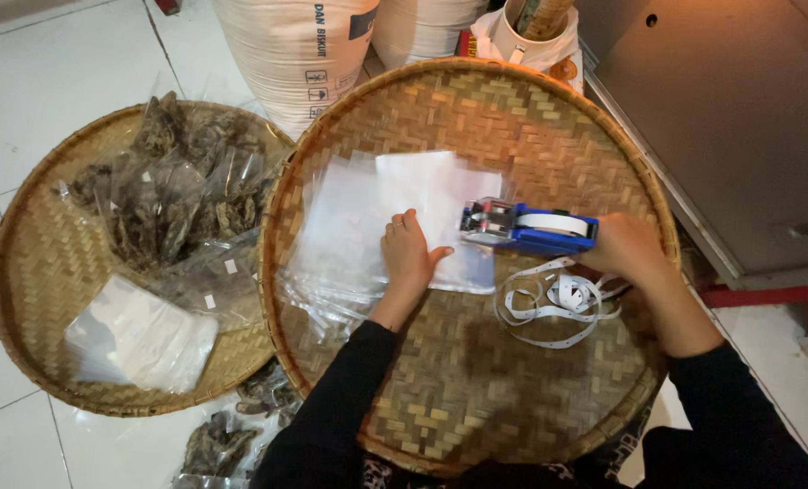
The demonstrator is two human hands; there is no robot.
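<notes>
L fingers (410, 226) laid flat and slightly spread, pressing top clear plastic bag (395, 222) of a loose stack on big woven tray (476, 100). R hand (629, 246) wrapped tight round blue label gun (526, 228), nose touching bag edge just beside L hand (408, 258). Risks, as judged: slick bags could be shifted under the press, label set crooked or on 2 sheets; L thumb could be nipped by nose. Spent backing tape (556, 303) coiled under R wrist, could be snagged. Filled bags (173, 195) on second tray (33, 272) to L, sacks (295, 45) behind, nothing blocking.
</notes>
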